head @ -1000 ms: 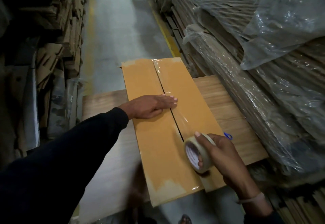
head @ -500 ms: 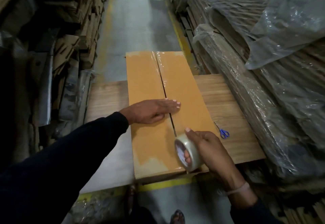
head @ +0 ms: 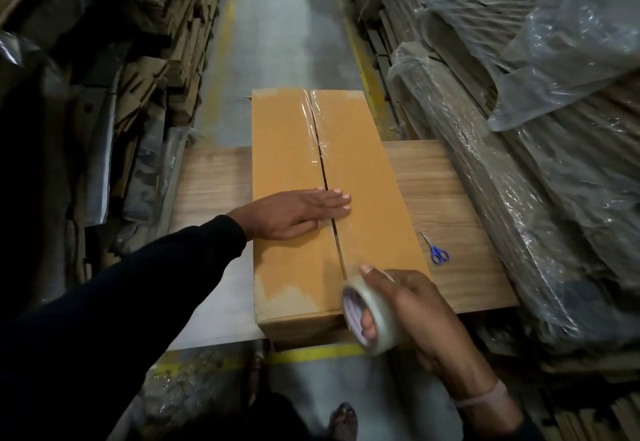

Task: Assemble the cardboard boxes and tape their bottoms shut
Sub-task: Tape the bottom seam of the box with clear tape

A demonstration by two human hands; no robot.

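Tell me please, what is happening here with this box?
A person is taping shut the seam of a cardboard box that lies on a wooden table. The left hand presses flat across the seam, fingers straight. The right hand grips a roll of clear tape at the near edge of the box. Clear tape already covers the seam from the far end. Blue scissors lie on the table beside the box.

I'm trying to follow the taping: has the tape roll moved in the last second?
Yes. The tape roll has travelled along the box seam toward the person, from short of the near edge to over it.
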